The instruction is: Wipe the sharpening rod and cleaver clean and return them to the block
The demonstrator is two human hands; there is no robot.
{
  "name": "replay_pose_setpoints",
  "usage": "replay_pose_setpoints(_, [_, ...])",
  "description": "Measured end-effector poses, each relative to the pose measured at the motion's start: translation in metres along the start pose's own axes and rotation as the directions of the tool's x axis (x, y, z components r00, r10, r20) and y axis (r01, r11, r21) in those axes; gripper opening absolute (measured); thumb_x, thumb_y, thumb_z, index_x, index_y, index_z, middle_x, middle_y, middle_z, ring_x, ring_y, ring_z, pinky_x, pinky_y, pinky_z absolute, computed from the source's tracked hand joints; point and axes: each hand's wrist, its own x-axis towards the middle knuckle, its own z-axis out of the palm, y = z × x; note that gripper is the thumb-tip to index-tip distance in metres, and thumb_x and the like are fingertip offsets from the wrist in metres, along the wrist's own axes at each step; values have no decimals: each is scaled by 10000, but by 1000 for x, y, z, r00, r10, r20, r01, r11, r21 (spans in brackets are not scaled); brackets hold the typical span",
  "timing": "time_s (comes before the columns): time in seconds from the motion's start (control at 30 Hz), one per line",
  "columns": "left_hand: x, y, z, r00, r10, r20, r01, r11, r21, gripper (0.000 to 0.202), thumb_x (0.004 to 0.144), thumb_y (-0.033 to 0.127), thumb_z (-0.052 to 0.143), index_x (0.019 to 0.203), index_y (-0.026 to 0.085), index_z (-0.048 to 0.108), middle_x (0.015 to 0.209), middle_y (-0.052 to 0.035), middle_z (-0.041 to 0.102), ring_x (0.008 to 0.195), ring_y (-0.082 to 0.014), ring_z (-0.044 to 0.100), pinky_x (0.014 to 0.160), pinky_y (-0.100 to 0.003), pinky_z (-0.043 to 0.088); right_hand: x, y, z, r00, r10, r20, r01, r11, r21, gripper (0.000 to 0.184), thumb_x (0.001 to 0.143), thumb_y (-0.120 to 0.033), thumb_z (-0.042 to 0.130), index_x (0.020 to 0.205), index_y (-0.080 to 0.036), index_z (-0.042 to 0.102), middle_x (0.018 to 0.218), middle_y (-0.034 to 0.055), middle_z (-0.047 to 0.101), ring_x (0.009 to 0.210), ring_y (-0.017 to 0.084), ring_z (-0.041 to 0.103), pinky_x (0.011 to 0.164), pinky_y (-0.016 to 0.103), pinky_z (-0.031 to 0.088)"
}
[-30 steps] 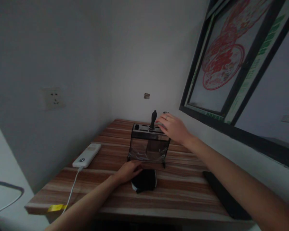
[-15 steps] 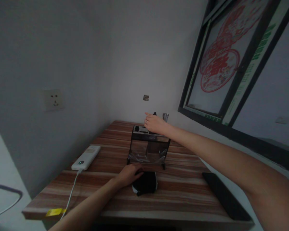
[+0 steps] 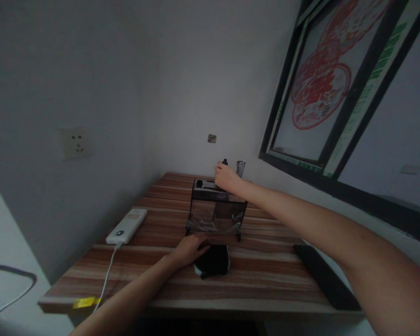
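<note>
White power bank (image 3: 128,225) at ten o'clock from left hand (image 3: 190,248), thumb at black pouch (image 3: 214,262)'s ten-o'clock edge — pinch or rest, can't tell. Clear-sided box (image 3: 217,215) at pouch's twelve o'clock, right hand (image 3: 228,178) curled at its black handle (image 3: 224,162) — grip hidden, can't tell.

From the wearer's head, one camera looked forward and down across a table (image 3: 273,275) (near enough to show left hand (image 3: 191,249) and right hand (image 3: 227,178)) toward a wall (image 3: 203,79).
</note>
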Motion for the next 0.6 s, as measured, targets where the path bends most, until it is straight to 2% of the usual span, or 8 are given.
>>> replay_pose_setpoints(0.27, [0, 0, -1, 1000, -6, 12, 6, 1000, -1, 165, 886, 261, 510, 989, 221, 633, 1010, -35, 683, 913, -189, 631, 798, -260, 462, -6, 3, 0, 999, 38, -13, -38, 999, 10, 322, 931, -325, 569, 1213, -171, 553, 1214, 80, 585, 1015, 208, 614, 848, 418, 529])
replay_pose_setpoints(0.43, [0, 0, 0, 1000, -6, 15, 6, 1000, -4, 161, 887, 267, 507, 980, 216, 628, 996, -34, 680, 910, -189, 628, 811, -264, 462, -12, 8, 0, 999, 44, -21, -43, 998, 51, 136, 930, -212, 561, 996, -146, 660, 1017, 60, 676, 1028, 208, 608, 920, 402, 484])
replay_pose_setpoints(0.6, [0, 1, -2, 1000, -3, 23, 3, 1000, -10, 169, 891, 266, 502, 992, 217, 628, 996, -34, 680, 908, -188, 629, 803, -264, 463, -11, 15, -3, 998, 38, -42, -36, 998, 46, 307, 942, -314, 548, 1218, -179, 551, 1221, 79, 582, 1015, 204, 612, 846, 411, 532])
